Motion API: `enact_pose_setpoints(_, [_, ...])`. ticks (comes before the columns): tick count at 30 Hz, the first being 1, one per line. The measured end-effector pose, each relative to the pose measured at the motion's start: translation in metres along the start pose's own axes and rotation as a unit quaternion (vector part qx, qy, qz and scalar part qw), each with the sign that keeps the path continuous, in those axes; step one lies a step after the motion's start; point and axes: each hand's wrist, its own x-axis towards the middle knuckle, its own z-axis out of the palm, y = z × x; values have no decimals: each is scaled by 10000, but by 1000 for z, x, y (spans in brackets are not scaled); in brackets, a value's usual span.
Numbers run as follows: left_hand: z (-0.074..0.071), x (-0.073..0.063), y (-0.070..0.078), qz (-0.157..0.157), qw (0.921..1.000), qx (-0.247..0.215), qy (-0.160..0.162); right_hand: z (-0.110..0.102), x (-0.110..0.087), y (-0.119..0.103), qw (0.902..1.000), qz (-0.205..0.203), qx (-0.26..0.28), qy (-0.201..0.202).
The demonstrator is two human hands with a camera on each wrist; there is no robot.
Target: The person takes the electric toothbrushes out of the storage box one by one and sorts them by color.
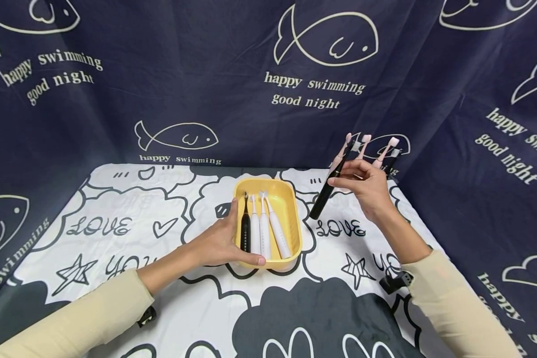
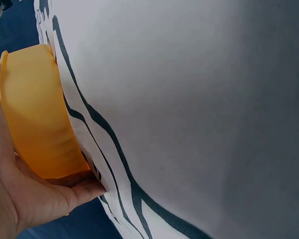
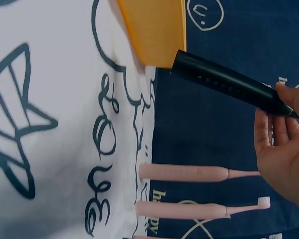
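Note:
My left hand [image 1: 221,241] holds the yellow plastic basket [image 1: 299,233] at its near left corner, thumb over the near rim and fingers along the left side. Inside lie a black electric toothbrush [image 1: 245,232] and three white electric toothbrushes [image 1: 264,233], heads toward the far end. To the right of the basket, my right hand [image 1: 369,189] pinches another black electric toothbrush [image 1: 323,200] near its neck. It is tilted in the air, head up and base toward the basket. The left wrist view shows the basket's outer wall [image 2: 37,109] against my palm.
Behind my right hand, pink electric toothbrushes [image 3: 184,173] stand upright at the back right, with a black brush head [image 1: 396,153] beside them. A white cloth with black drawings [image 1: 116,248] covers the table. Dark blue fish-print curtains [image 1: 232,74] hang around the back and sides.

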Motion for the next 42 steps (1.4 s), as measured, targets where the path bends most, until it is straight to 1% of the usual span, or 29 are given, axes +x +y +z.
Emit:
enact_pose_setpoints(6, [0,-1,0,24,10000,-6,3,-13,4,6,9998,-105,-22,192])
enact_pose_setpoints(13, [0,0,1,1,10000,-51,11,-27,9,13,9980,-124,-339,512])
enact_pose_setpoints(16, [1,0,1,-14,10000,-71,7,-32,10,16,9957,-72,-503,775])
enact_pose_setpoints(20, [1,-1,1,-22,10000,-92,-4,-37,12,20,9891,65,-791,1237])
enact_pose_setpoints(23, [1,-1,0,-9,9999,-110,-7,-40,13,22,9841,176,-878,1535])
enact_pose_setpoints(26, [1,-1,0,5,9999,-114,-3,-43,14,25,9802,192,-920,1742])
enact_pose_setpoints(29, [1,-1,1,5,9999,-106,-5,-46,14,30,9775,130,-974,1868])
enact_pose_setpoints(33, [1,-1,1,1,9999,-105,-7,-48,16,36,9731,10,-1199,1965])
enact_pose_setpoints(38, [1,-1,1,-19,9999,-99,0,-50,17,43,9694,-154,-1271,2096])
enact_pose_setpoints(42, [1,-2,1,-76,9999,-82,-10,-49,18,44,9665,-191,-1315,2197])
